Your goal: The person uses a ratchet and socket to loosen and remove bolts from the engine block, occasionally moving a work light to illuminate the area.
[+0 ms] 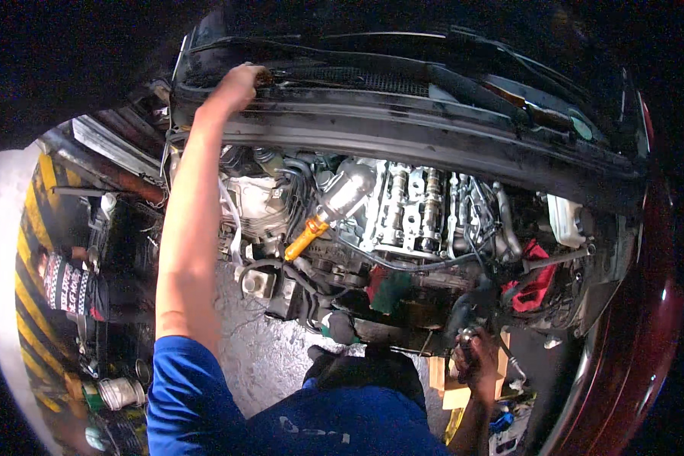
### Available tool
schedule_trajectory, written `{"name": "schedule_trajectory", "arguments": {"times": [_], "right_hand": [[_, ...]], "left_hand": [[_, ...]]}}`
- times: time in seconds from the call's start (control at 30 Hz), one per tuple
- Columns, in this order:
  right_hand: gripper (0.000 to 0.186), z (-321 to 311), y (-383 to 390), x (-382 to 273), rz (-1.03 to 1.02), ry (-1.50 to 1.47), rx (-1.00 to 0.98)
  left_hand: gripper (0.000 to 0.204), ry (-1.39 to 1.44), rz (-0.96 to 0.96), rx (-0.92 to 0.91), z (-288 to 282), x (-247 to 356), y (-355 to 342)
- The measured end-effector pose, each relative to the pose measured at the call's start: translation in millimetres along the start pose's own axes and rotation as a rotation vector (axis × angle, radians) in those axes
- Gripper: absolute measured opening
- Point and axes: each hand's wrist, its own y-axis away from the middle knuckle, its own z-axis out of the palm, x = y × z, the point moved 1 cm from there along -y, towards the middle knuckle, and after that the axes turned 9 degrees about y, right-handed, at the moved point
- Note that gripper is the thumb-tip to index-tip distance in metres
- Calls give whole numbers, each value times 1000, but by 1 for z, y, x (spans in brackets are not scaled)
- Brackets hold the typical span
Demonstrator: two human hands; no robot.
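Observation:
My left arm reaches far forward over the engine bay. At the base of the windshield, my left hand [243,82] rests on the dark cowl [334,80], fingers curled around something small and dark that I cannot make out. Low on the right, my right hand [476,363] is closed around a dark tool with a shiny round end [470,334]; its exact kind is blurred in shadow. Between the hands lies the opened engine, its camshafts [432,199] exposed. A work light with a metal shade [349,188] and an orange handle [305,237] leans beside the engine, lighting it.
A red cloth [534,281] lies at the bay's right, near a white reservoir [565,218]. A green cloth [391,291] sits at the front. Cables and hoses cross the bay. A dark red fender [623,365] borders the right; a white bucket [121,393] stands lower left.

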Motion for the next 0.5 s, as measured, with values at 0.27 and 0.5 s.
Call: {"name": "schedule_trajectory", "arguments": {"times": [0.27,0.5], "right_hand": [[31,-4,8,-5,84,66,107],[31,11,16,-15,86,267,-136]], "left_hand": [[26,17,210,373,12,116,39],[16,329,88,366,112,222,213]]}}
